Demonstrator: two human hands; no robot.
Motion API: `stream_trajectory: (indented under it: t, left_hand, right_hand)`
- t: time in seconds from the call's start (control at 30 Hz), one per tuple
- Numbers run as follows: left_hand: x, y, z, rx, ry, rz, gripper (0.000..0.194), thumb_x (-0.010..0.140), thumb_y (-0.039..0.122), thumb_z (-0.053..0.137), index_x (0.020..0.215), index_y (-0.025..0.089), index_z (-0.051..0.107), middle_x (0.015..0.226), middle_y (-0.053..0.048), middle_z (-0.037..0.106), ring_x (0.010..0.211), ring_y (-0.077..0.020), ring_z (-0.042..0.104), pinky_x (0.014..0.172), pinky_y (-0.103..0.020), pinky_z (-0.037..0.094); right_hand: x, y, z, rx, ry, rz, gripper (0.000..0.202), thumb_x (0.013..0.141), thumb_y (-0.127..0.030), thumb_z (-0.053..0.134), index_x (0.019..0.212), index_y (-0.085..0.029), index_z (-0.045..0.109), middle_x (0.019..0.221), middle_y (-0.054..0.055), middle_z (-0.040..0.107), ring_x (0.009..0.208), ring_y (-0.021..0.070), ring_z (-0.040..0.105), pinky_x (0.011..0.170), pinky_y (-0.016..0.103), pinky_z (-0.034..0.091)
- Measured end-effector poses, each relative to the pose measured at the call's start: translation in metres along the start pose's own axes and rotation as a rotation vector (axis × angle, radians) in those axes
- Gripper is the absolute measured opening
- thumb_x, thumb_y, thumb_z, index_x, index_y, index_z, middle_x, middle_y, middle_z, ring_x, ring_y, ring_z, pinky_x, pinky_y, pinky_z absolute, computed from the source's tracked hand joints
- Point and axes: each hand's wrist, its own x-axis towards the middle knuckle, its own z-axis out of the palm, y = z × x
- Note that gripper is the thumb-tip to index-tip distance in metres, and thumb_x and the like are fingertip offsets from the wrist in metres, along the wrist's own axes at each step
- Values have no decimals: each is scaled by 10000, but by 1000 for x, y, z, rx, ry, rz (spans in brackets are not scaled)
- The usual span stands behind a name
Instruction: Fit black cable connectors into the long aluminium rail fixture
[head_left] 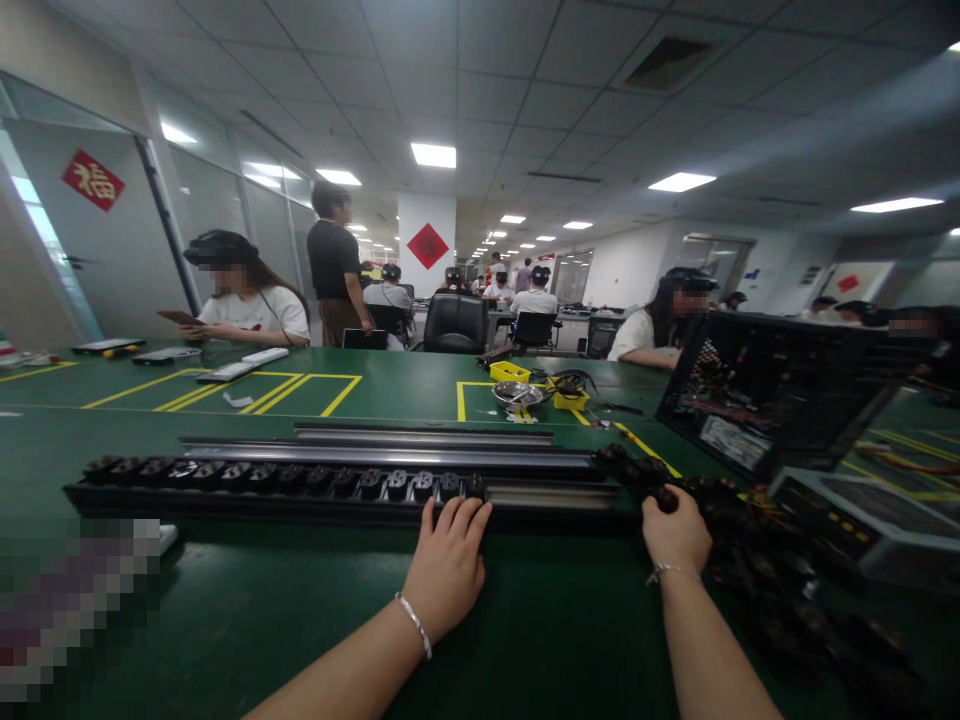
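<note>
A long black channel (300, 505) lies across the green table, with a row of round black socket pieces (345, 482) set along its left and middle part. Its right part shows a bare metallic inside. My left hand (448, 560) rests on the channel's front edge at the last piece of the row, fingers stretched out. At the channel's right end, my right hand (676, 530) is closed round a small black piece (665, 497). More black pieces (795, 590) lie heaped to the right of my right hand. Behind the channel lie two metallic strips (420, 457).
An open computer case (772, 390) and a power supply box (862, 525) stand at the right. Further back are a metal bowl (517, 395) and yellow trays (509, 372). People sit across the table; one person stands. A pixelated object lies at the left front.
</note>
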Motion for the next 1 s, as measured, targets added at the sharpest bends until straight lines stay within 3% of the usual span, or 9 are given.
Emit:
stream_trajectory:
  t: [0.3,0.73,1.0]
  left_hand:
    - [0,2,-2,-6,-12,-10,593,772,176,465,1352,257,374,1332,-48,466,1249,-244,345,1093,-531,159]
    - [0,1,1,-2,-4,-14,579,793,193,457,1357,276,359,1330,-31,468,1247,-240,346,1096,-535,156]
    - [0,1,0,26,-3,-10,559,807,198,451,1354,274,364,1332,-29,470,1244,-235,354,1098,-518,157]
  right_hand:
    - [13,10,8,27,-57,-57,467,710,-399,499,1122,-208,606,1029,93,646,899,255,586,828,371,444]
    - [48,29,23,-44,-317,-290,447,718,-343,521,1145,-226,589,1067,41,648,960,217,590,835,307,432]
    - [66,36,36,-286,-225,-455,427,781,-303,448,1175,-184,559,1109,83,624,985,226,568,841,331,433]
